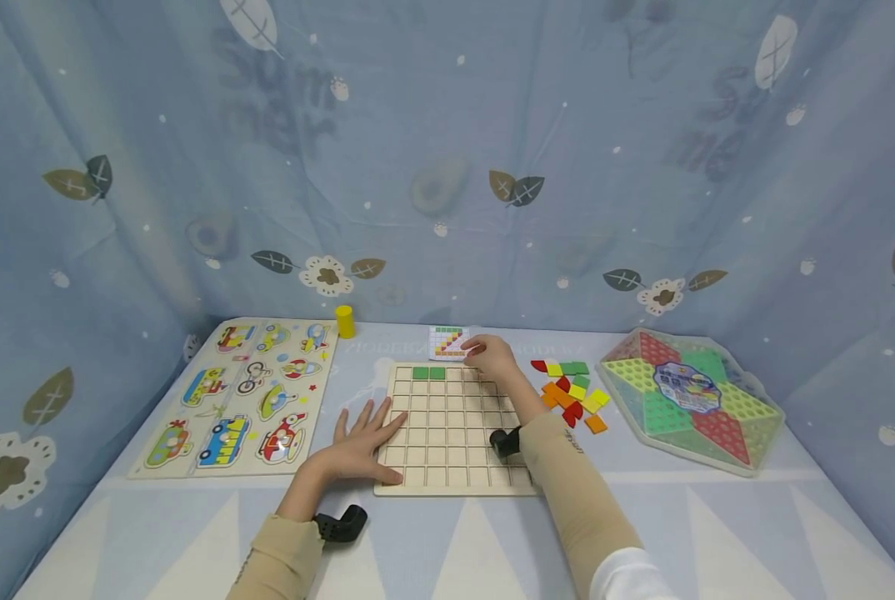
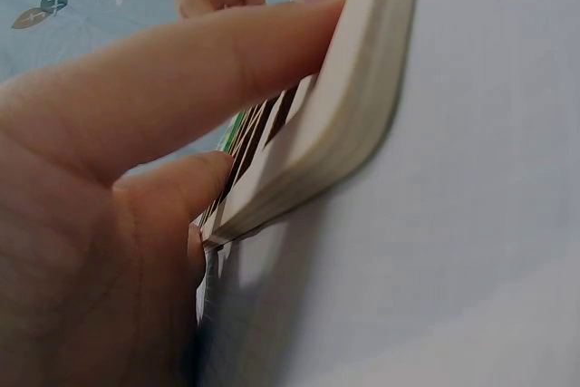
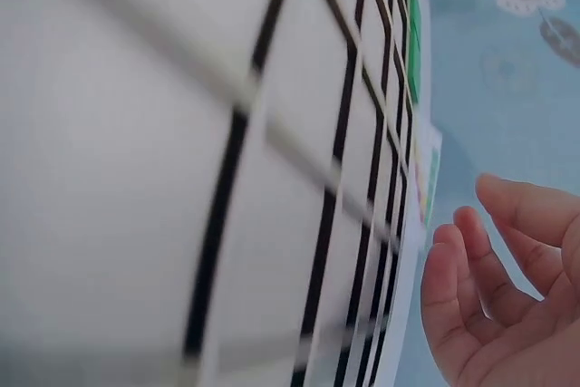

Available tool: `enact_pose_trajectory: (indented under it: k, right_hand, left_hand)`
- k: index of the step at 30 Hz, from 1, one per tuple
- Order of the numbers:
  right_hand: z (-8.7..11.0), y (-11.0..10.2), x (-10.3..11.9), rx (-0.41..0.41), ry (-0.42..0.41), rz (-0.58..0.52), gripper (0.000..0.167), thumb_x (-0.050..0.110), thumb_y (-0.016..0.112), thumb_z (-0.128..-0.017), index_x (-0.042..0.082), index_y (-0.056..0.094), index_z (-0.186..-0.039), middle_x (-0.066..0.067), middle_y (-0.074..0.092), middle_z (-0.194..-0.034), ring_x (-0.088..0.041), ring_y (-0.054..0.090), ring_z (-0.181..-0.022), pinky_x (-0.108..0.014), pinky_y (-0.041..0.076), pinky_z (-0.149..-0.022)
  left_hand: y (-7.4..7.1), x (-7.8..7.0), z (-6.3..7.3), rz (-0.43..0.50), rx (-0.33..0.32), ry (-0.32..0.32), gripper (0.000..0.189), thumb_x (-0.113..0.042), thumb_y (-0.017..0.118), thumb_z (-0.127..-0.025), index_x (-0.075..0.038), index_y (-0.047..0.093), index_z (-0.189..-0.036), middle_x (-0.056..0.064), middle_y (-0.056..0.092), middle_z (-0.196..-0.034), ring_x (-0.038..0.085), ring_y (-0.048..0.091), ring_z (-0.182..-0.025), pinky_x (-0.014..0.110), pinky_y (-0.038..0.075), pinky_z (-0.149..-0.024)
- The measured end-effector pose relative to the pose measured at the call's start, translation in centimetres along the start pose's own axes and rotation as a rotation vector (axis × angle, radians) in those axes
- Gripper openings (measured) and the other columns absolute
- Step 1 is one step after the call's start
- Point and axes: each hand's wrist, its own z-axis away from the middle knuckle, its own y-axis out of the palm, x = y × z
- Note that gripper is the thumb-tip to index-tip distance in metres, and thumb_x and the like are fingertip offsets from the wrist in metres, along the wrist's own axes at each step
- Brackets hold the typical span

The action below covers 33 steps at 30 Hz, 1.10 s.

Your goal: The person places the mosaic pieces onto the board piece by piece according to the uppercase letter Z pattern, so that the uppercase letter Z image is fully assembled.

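Observation:
A wooden grid board (image 1: 440, 491) lies in the middle of the table, with two green square tiles (image 1: 428, 373) side by side in its top row. My left hand (image 1: 357, 452) rests at the board's left edge, fingers spread; the left wrist view shows the thumb and a finger touching the rim. Behind the board stands a small pattern card (image 1: 446, 340) with a coloured grid. My right hand (image 1: 491, 358) hovers by the card's right side. Its fingers (image 3: 441, 278) are loosely bent, with a gap to the thumb and nothing visible between them. Whether it touches the card, I cannot tell.
Loose red, yellow, orange and green pieces (image 1: 575, 392) lie right of the board. Beyond them is a clear-lidded hexagonal box (image 1: 687, 392). Picture puzzle boards (image 1: 248, 400) lie at the left, and a yellow cylinder (image 1: 345, 322) stands behind. A blue curtain (image 1: 447, 167) hangs at the back.

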Motion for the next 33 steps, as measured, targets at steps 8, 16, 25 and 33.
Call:
enact_pose_trajectory:
  k: [8, 16, 25, 33]
  right_hand:
    - [0.7, -4.0, -2.7, -0.074, 0.044, 0.012, 0.027, 0.004, 0.060, -0.086, 0.000, 0.062, -0.113, -0.017, 0.061, -0.103, -0.028, 0.058, -0.091, -0.033, 0.048, -0.072]
    - [1.5, -7.5, -5.1, -0.231, 0.162, 0.185, 0.028, 0.000, 0.052, -0.086, 0.002, 0.063, -0.111, -0.019, 0.058, -0.117, -0.030, 0.055, -0.093, -0.033, 0.050, -0.074]
    - [2.1, -9.1, -6.2, -0.174, 0.277, 0.431, 0.031, 0.001, 0.043, -0.089, 0.002, 0.064, -0.113, -0.021, 0.058, -0.115, -0.027, 0.052, -0.076, -0.028, 0.046, -0.059]
    - [2.1, -8.7, -5.8, -0.168, 0.229, 0.477, 0.024, 0.000, 0.049, -0.088, -0.002, 0.065, -0.106, -0.021, 0.060, -0.111, -0.032, 0.051, -0.091, -0.040, 0.046, -0.085]
  left_hand:
    - [0.1, 0.0, 0.1, 0.004, 0.001, 0.011, 0.096, -0.049, 0.072, -0.070, -0.015, 0.025, -0.147, 0.015, 0.001, -0.155, 0.039, -0.008, -0.139, 0.061, -0.014, -0.103]
    - [0.2, 0.3, 0.0, -0.001, 0.000, 0.012, 0.096, -0.050, 0.071, -0.071, -0.016, 0.024, -0.148, 0.015, 0.001, -0.155, 0.038, -0.009, -0.140, 0.060, -0.015, -0.103]
    - [0.1, 0.4, 0.0, 0.011, -0.003, 0.014, 0.097, -0.050, 0.072, -0.070, -0.016, 0.024, -0.147, 0.016, 0.001, -0.155, 0.038, -0.009, -0.139, 0.060, -0.015, -0.103]
    - [0.2, 0.5, -0.1, 0.011, -0.001, 0.017, 0.098, -0.050, 0.071, -0.069, -0.016, 0.024, -0.147, 0.016, 0.001, -0.155, 0.038, -0.009, -0.140, 0.061, -0.015, -0.103]
